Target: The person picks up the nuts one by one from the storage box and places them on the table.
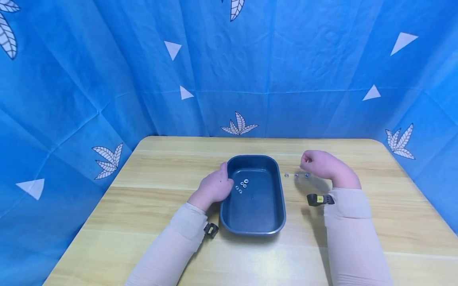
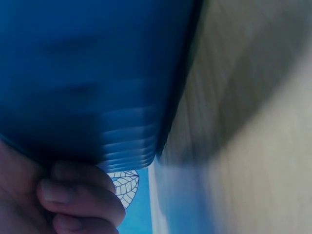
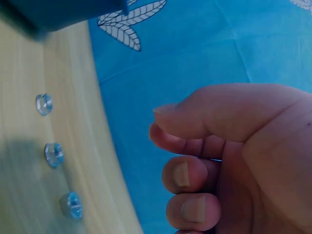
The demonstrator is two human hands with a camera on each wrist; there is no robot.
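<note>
A dark blue rectangular tray [image 1: 253, 216] stands on the wooden table, with several small shiny rings [image 1: 245, 185] lying loose inside towards its left side. My left hand [image 1: 216, 184] grips the tray's left rim; the left wrist view shows its fingers [image 2: 80, 197] curled against the outer wall. To the right of the tray, three more shiny rings [image 1: 296, 175] lie in a row on the table. Just above and beyond the row's right end is my right hand [image 1: 323, 163], raised off the table. Its fingers are curled and its thumb meets the index finger, with nothing visible between them.
The light wooden table [image 1: 150, 222] reaches back to a blue curtain [image 1: 229, 71] with white leaf and triangle prints, which also hangs along both sides. A black strap device [image 1: 319, 199] sits at the right wrist, and a similar one [image 1: 211, 229] at the left.
</note>
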